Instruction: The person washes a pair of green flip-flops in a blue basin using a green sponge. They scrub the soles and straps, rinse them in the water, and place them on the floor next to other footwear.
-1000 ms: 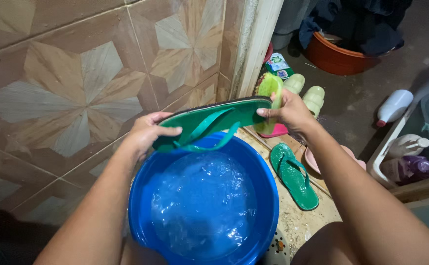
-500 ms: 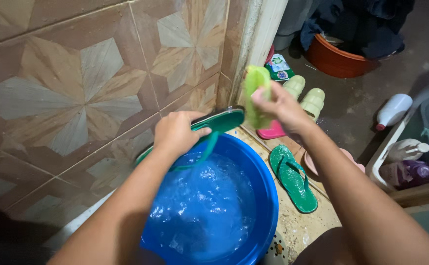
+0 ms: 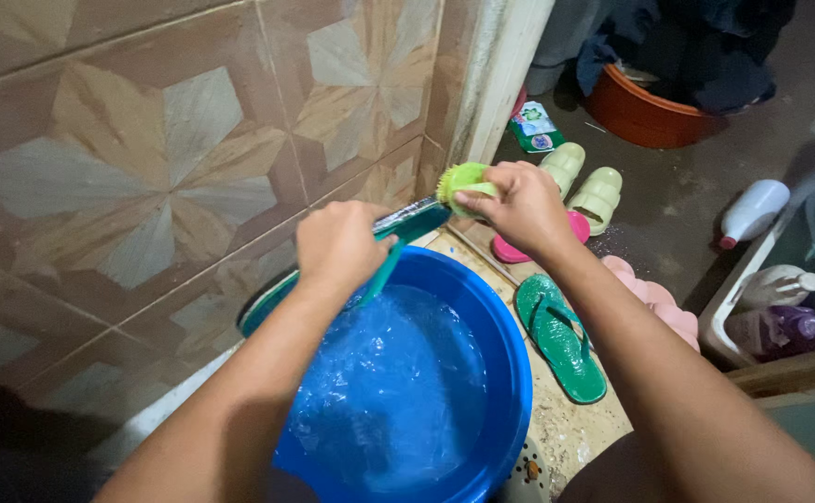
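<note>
So here we've got the green rubber flip-flop (image 3: 405,226) held on edge over the far rim of the round blue plastic basin (image 3: 510,373), which is full of water. Its long axis runs from near-left, down by the tiled wall (image 3: 146,168), up to far-right, where the tip meets the brush. Our left hand (image 3: 340,247) is clenched around the middle of the sandal, fingers wrapped over the top edge, thumb side toward the strap (image 3: 381,272) that hangs down on the basin side. Our right hand (image 3: 517,207) is gripping a lime-green plastic scrub brush (image 3: 461,177), fingers curled over its back, and the bristles sit right on the far-right end of the sandal. So the right hand is the one nearer that end, with the rest of the sole stretching away to the left of the brush.

Both forearms reach in from the near side, the right one angled in from the right. The matching green flip-flop (image 3: 561,337) lies flat on the floor just right of the basin.
</note>
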